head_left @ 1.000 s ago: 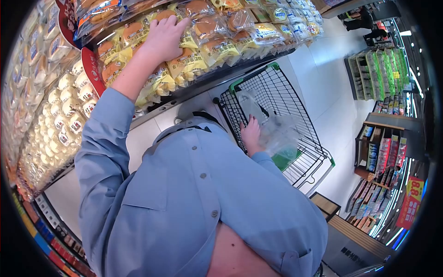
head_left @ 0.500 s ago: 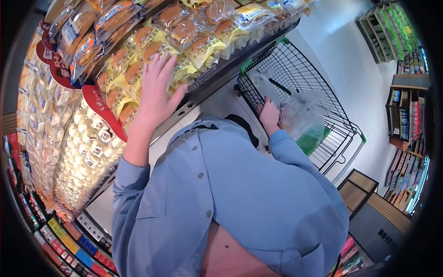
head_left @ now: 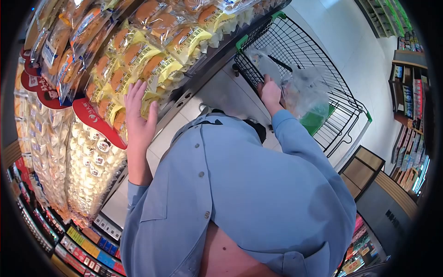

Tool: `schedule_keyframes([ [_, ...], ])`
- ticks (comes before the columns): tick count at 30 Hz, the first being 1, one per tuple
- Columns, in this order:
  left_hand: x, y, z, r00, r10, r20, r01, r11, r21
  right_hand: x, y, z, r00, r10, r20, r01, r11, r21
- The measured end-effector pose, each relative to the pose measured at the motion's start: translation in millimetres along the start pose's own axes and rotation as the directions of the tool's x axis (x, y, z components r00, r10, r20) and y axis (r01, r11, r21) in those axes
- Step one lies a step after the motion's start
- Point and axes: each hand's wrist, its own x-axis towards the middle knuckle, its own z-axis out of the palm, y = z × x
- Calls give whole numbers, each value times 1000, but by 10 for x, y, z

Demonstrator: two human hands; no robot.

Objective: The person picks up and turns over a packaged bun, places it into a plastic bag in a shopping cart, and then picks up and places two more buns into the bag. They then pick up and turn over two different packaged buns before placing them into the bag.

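My left hand (head_left: 140, 121) is raised in front of the bread shelf with its fingers stretched apart, holding nothing. Behind its fingertips lie buns in yellow-printed clear wrappers (head_left: 159, 69), stacked in rows. At the right, my right hand (head_left: 270, 93) is closed over the near side of a black wire shopping cart (head_left: 295, 42) with green corners. Inside the cart, close beside that hand, sits a clear plastic bag (head_left: 308, 94) with contents that are hard to make out.
Larger wrapped loaves (head_left: 85, 34) fill the shelf at upper left, above red shelf signs (head_left: 94, 121). Small white packaged items (head_left: 92, 159) are heaped below. Pale floor tiles (head_left: 364, 51) lie beyond the cart, with stocked shelves (head_left: 410, 99) at far right.
My left hand has drawn back from over the yellow-wrapped buns, down and toward my body. My right hand stays at the cart's side. The view has shifted slightly.
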Motion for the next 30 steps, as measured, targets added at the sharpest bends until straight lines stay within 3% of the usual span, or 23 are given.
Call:
schedule_keyframes([
  [11,207,138,-23,995,98,25,-100,992,75,29,20,26,999,20,33,-19,1000,-21],
  [19,-112,-20,-156,1000,-12,16,12,1000,21,111,3,35,1000,1,-4,-1,1000,-23],
  [21,-184,-62,-197,998,-57,-10,57,998,14,132,-47,3,997,66,44,-65,997,-42],
  [26,-348,-168,-191,993,-105,-55,105,994,-16,89,1,-23,999,30,44,-27,998,-61],
  [30,-347,-208,-204,992,-109,-68,111,994,21,136,228,40,991,90,98,-74,985,-159],
])
